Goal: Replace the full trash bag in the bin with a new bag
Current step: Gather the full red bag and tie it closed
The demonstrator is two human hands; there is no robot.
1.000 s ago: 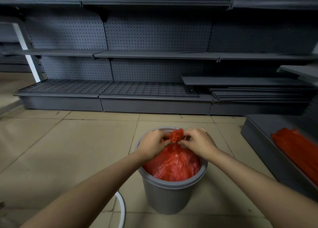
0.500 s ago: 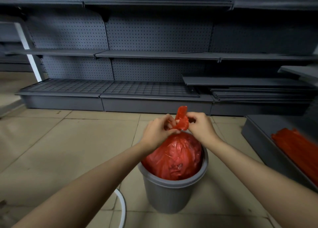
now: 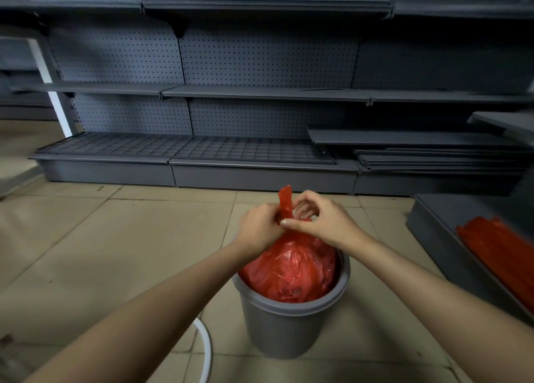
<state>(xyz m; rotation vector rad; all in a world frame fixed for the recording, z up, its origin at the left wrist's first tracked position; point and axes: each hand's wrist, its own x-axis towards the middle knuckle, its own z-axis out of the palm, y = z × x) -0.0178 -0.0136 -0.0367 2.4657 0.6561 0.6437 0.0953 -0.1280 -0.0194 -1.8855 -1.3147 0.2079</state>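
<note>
above the grey bin (image 3: 289, 330), left hand (image 3: 260, 229) and right hand (image 3: 326, 221) pinch the red bag (image 3: 291, 270) by its gathered neck; bag's lower part hidden inside, left fingertips hidden.

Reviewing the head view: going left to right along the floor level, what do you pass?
White curved tube → left hand → gathered neck of the red trash bag → right hand → stack of red bags on the low grey platform.
</note>
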